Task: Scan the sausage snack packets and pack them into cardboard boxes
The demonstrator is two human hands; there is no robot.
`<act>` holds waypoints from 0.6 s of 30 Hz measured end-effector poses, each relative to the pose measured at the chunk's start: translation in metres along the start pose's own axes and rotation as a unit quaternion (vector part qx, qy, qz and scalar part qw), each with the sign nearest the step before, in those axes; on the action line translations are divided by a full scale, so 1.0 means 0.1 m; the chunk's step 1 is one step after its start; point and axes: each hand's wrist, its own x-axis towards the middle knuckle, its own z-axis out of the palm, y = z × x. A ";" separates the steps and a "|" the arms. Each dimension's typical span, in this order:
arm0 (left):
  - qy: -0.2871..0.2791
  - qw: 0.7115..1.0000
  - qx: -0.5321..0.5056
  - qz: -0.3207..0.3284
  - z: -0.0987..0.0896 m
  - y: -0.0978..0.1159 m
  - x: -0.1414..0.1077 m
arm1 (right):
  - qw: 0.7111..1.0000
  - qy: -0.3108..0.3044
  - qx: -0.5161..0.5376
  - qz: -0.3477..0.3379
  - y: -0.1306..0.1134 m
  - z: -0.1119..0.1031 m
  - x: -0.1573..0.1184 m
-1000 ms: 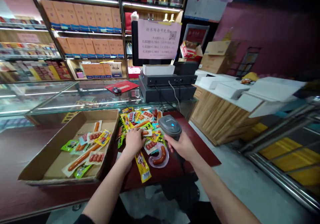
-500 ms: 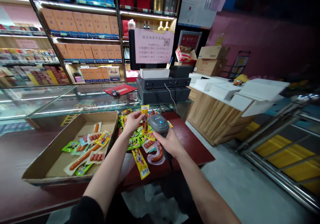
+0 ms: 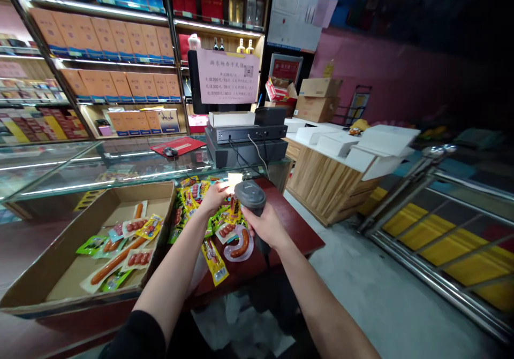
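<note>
My left hand (image 3: 214, 197) pinches the top of a yellow snack packet (image 3: 235, 207), whose upper end is lit brightly. Wrapped in my right hand (image 3: 267, 226) is a dark grey handheld scanner (image 3: 249, 194), its head right beside the packet. Beneath both hands lies a pile of yellow and green snack packets (image 3: 185, 201) on the dark red table (image 3: 291, 217). A curved sausage in clear wrap (image 3: 240, 244) and a long yellow packet (image 3: 214, 261) lie nearest me. On the left, a cardboard tray (image 3: 66, 279) holds several wrapped sausages and small packets.
Behind the table stand a glass counter (image 3: 132, 155), a black cash drawer (image 3: 241, 154) and a monitor with a pink paper sign (image 3: 228, 75). White boxes sit on a wooden cabinet (image 3: 321, 182) at right, near a metal railing (image 3: 445, 252).
The view has shifted, so the scene sits further left. Bright light now falls on the packet's top, and the scanner head is nearer to the packet.
</note>
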 end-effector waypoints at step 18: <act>0.013 1.000 -0.008 0.012 -0.17 0.00 -0.10 | 0.999 -0.020 0.034 -0.011 -0.01 0.13 0.00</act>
